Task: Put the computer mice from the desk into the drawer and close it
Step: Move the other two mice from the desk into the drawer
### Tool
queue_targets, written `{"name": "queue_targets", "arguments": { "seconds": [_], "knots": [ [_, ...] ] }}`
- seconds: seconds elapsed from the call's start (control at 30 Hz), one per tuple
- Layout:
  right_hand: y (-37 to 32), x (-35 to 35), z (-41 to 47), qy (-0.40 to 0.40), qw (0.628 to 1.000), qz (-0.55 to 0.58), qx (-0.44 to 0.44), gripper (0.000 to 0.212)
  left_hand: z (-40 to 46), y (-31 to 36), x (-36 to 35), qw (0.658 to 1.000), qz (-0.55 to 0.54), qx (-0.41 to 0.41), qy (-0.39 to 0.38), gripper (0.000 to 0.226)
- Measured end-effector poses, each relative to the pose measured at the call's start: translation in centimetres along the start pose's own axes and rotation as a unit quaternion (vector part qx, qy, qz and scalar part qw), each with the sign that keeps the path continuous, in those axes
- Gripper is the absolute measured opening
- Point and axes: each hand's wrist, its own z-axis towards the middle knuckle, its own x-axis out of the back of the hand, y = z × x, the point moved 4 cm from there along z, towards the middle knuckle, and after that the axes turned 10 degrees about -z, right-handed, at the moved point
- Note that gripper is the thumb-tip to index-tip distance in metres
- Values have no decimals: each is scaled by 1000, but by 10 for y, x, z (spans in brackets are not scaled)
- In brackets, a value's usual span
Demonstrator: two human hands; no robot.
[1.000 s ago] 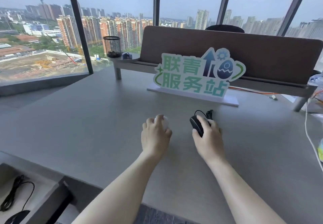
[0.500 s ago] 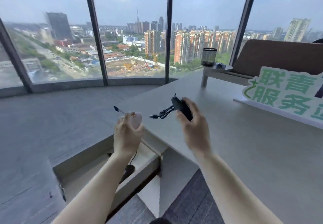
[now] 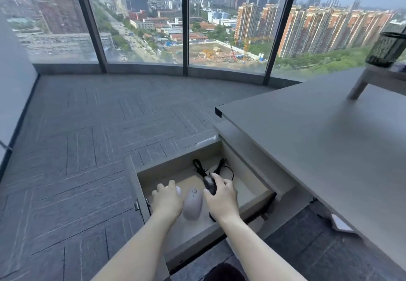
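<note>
The drawer [image 3: 256, 176] under the desk [image 3: 318, 144] stands pulled out, and both my hands are down inside it. My left hand [image 3: 168, 201] is closed over a white mouse [image 3: 178, 190], of which only the tip shows. My right hand [image 3: 222, 199] grips a black wired mouse [image 3: 209, 185], and its bundled cable [image 3: 198, 167] trails toward the drawer's back. Between the hands a pale grey mouse [image 3: 193, 204] lies flat on the drawer floor. Something dark [image 3: 212, 217] peeks out under my right wrist; I cannot tell what it is.
The desk top runs off to the right, carrying a raised shelf on a leg [image 3: 358, 87] with a black mesh pen holder [image 3: 387, 49]. Grey carpet floor [image 3: 87, 138] spreads left of the drawer up to tall windows. A white wall [image 3: 13, 83] stands at far left.
Both hands lifted the white and black mice off the desk, swung left and came down into the open drawer. The view turned from the desk to the drawer.
</note>
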Motion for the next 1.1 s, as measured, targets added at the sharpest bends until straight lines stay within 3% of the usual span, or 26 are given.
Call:
{"name": "queue_targets", "arguments": {
  "seconds": [0.13,0.33,0.47,0.57,0.77,0.9,1.1],
  "knots": [
    [8,-36,16,-82,983,-160,-34,52,20,-14,-26,997,35,41,-46,42],
    [2,-49,25,-100,956,-273,-33,57,29,-18,-38,992,62,75,-78,46],
    [-1,-32,11,-54,972,-230,15,45,19,-3,-17,998,48,15,-36,45],
    [0,-14,-7,-4,985,-157,70,34,5,9,15,998,-31,-56,22,51],
    [-2,-3,-69,31,986,-67,147,15,-37,-14,57,952,-220,-123,175,37],
    [-2,-19,-112,-21,990,-38,135,34,-63,-50,60,926,-305,-71,212,38],
    [4,-51,-159,-113,980,-97,129,68,-95,-85,36,892,-434,43,121,45]
  ]
}}
